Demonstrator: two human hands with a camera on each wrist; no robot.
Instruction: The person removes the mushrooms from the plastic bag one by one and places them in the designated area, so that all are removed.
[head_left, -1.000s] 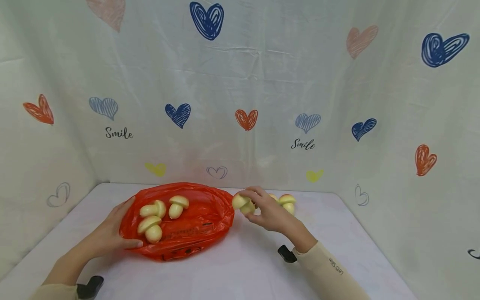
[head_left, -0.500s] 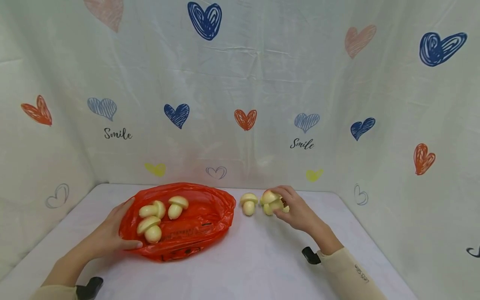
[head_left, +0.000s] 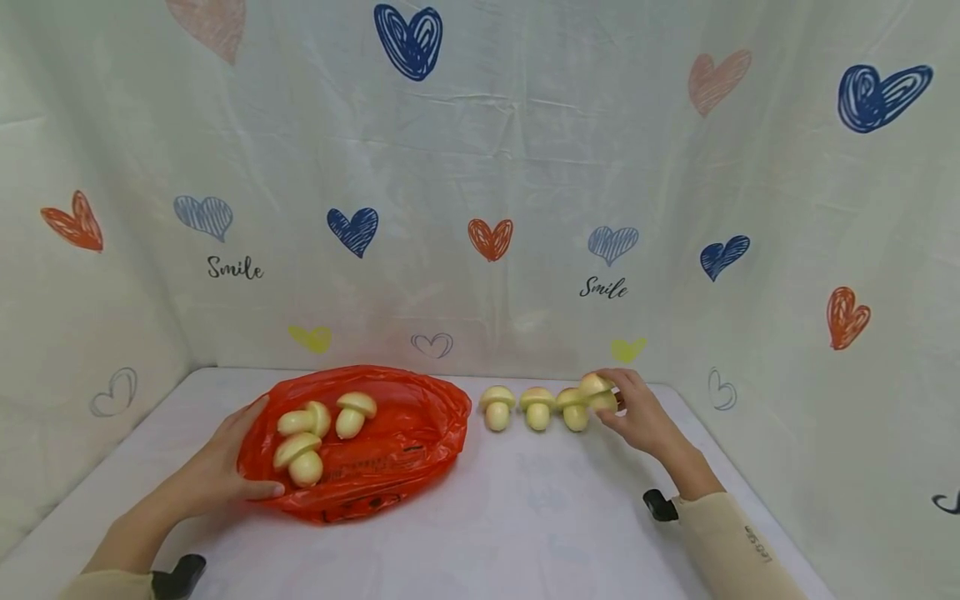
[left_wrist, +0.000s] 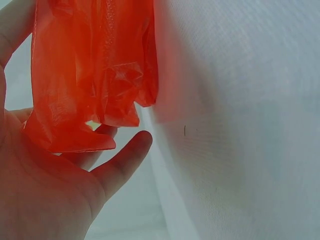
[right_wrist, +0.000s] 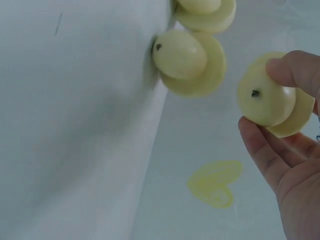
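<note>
My left hand [head_left: 217, 467] holds the left end of a red plastic bag [head_left: 427, 408], its thumb along the near rim. In the left wrist view the bag [left_wrist: 70, 90] lies against the palm, with fingers spread about it. Inside the bag rest three pale yellow toy mushrooms, one upright [head_left: 355, 414], one on its side [head_left: 303, 419] and one tilted [head_left: 300, 458]. My right hand [head_left: 641, 421] pinches another toy mushroom [right_wrist: 265, 95] between thumb and fingers. That mushroom is at the right end of a row, apart from its neighbour [right_wrist: 182, 62] in the right wrist view.
Three toy mushrooms stand upright in a row along the back of the white table [head_left: 487, 533]: a left one [head_left: 497, 408], a middle one [head_left: 537, 408] and a right one [head_left: 573, 410]. A heart-printed curtain [head_left: 450, 292] hangs behind.
My right hand has moved rightward along the row with its mushroom, uncovering the standing mushrooms it had partly hidden. The left hand and the bag have stayed put.
</note>
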